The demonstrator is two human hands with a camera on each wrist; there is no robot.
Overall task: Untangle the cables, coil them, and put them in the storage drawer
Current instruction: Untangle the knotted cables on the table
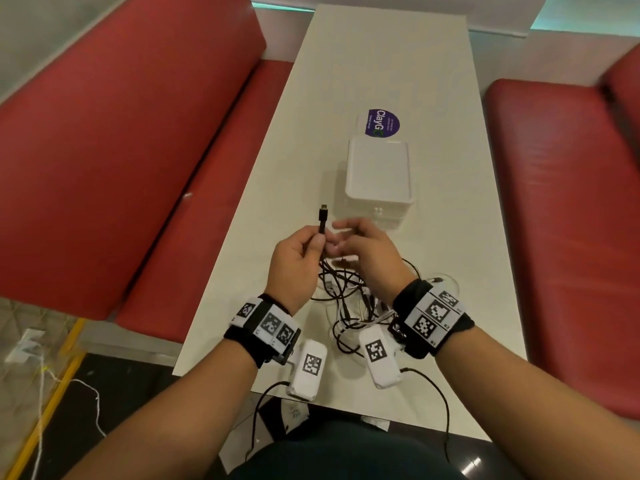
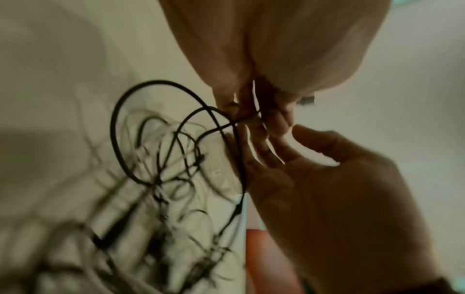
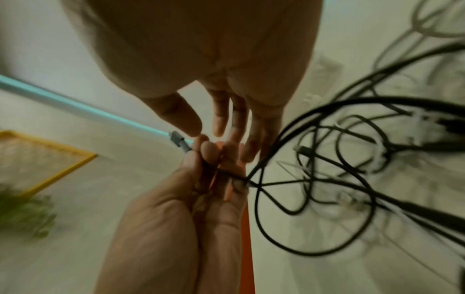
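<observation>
Left hand point(image 1: 294, 258) pinches thin black cable point(image 1: 322, 221) (round cord); right hand point(image 1: 363, 251) relaxed.

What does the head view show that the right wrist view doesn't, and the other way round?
Only the head view shows the white storage box standing beyond the hands, the purple sticker behind it, the red benches and both wristbands.

Only the right wrist view shows the right hand from below, fingers straight and holding nothing, and a yellow-edged mat.

Both show the left hand pinching the black cable just below its plug, with the tangled pile on the white table.
</observation>
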